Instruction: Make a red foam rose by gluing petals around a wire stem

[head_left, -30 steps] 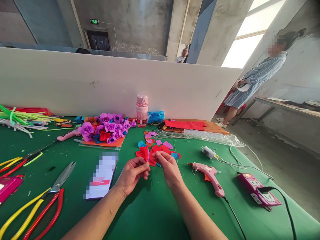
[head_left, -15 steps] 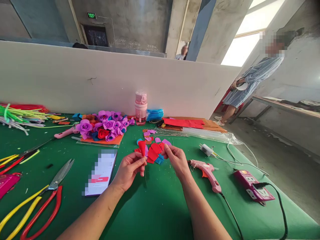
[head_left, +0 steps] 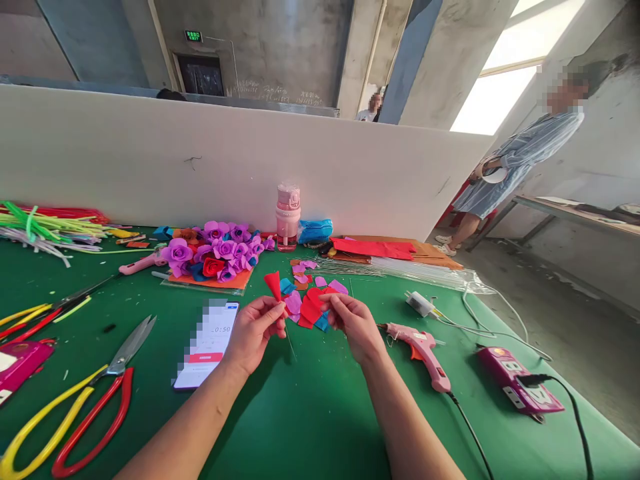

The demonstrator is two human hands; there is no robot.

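My left hand pinches a rolled red foam cone on a thin wire stem that hangs down past the thumb. My right hand has its fingertips pinched on a red petal at the edge of a small heap of red, pink and blue petals on the green table. The two hands are a short gap apart.
A pink glue gun lies right of my right hand, its cord running to a pink power strip. A phone, scissors, finished foam roses, a pink bottle and pipe cleaners surround them. A person stands at far right.
My left hand lifted the red cone up and to the left, away from the petal heap. My right hand stayed at the heap, fingers on a red petal.
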